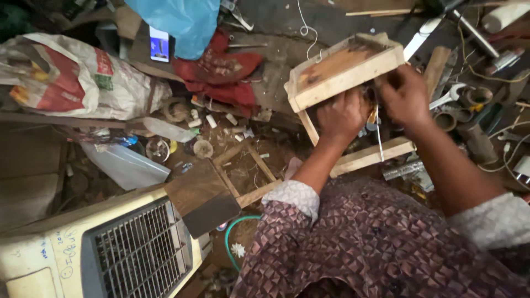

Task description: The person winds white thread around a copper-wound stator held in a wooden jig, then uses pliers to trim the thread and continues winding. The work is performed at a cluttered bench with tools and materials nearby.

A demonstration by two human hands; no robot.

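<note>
A shallow wooden box frame (345,69) with a plywood panel is tilted up in front of me. My left hand (341,115) is closed just below its lower edge and seems to grip it. My right hand (406,96) is curled at the frame's right lower corner; a thin metal rod (380,140) hangs between the two hands. What the right fingers hold is hidden. A longer wooden batten (371,156) lies under the hands.
A printed white sack (83,77), a red cloth (221,69) and a blue plastic bag (182,19) lie at the left and top. A cream appliance with a metal grille (132,251) stands bottom left. Spanners, rings and wires (464,96) crowd the right.
</note>
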